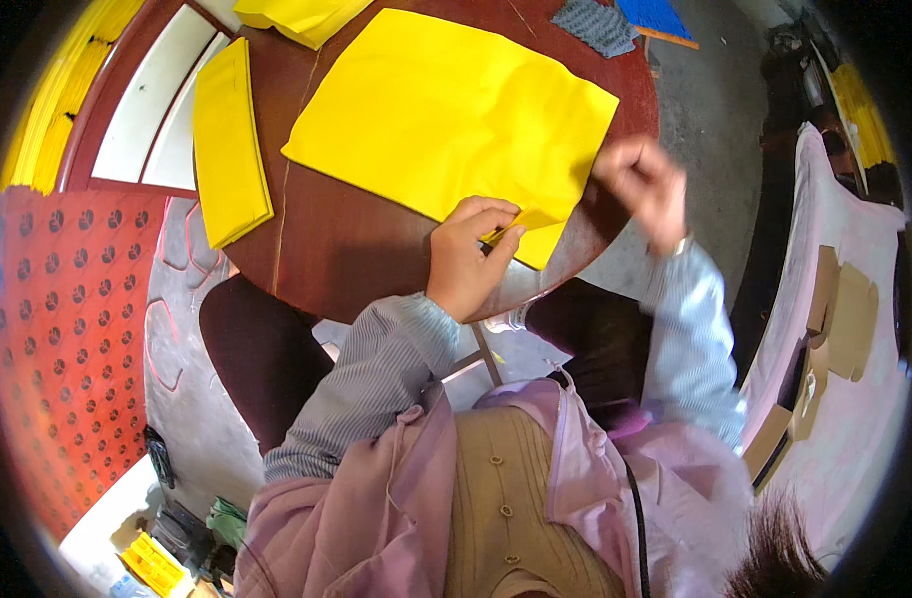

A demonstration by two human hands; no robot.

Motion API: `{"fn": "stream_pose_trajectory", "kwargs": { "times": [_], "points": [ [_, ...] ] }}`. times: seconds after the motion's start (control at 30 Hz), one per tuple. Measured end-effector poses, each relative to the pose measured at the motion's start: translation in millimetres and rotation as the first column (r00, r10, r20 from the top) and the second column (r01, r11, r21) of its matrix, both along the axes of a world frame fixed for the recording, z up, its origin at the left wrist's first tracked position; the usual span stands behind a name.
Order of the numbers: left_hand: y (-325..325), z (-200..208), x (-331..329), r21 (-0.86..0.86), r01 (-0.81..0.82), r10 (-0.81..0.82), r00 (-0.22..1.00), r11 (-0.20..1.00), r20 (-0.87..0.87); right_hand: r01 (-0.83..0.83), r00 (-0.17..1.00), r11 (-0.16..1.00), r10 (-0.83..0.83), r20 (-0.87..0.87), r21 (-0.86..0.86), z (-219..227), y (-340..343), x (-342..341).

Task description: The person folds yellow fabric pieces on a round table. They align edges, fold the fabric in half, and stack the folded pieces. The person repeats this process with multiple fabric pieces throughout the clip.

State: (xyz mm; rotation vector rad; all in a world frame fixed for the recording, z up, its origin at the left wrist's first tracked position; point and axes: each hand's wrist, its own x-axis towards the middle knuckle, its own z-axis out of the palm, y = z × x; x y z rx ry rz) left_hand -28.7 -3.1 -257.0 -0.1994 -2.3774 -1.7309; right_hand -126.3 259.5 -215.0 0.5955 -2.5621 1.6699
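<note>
A flat yellow piece of cloth-like material (436, 110), perhaps a bag, lies across the round table in front of me. At its near edge, toward the right corner, my left hand (473, 251) pinches a raised fold of it between thumb and fingers. Just off the sheet's right edge is my right hand (650, 184), smeared by motion with its fingers curled. Whether that hand touches the sheet or holds anything cannot be made out.
The dark red round table (346, 239) also bears a folded yellow stack (232, 149) at left, another yellow pile (302, 15) at the far side, and a grey cloth (596, 25) at far right. Opened cardboard boxes (850, 324) rest on a pink-covered surface to the right.
</note>
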Motion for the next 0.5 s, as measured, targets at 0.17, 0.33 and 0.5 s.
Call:
{"fn": "stream_pose_trajectory", "kwargs": {
  "times": [0.17, 0.33, 0.5],
  "points": [
    [0, -4, -1, -0.007, 0.001, -0.001, 1.000, 1.000, -0.026, -0.136, 0.991, 0.981, 0.133, 0.034, 0.139, -6, -30, 98],
    [-2, 1, 0, 0.014, 0.024, -0.025, 0.997, 1.000, 0.070, -0.191, 0.948, 0.939, 0.252, -0.193, 0.287, -13, -32, 87],
    [-3, 1, 1, -0.012, 0.036, -0.035, 0.995, 0.999, 0.093, -0.208, 0.962, 0.952, 0.241, -0.131, 0.225, -17, -29, 83]
  ]
}}
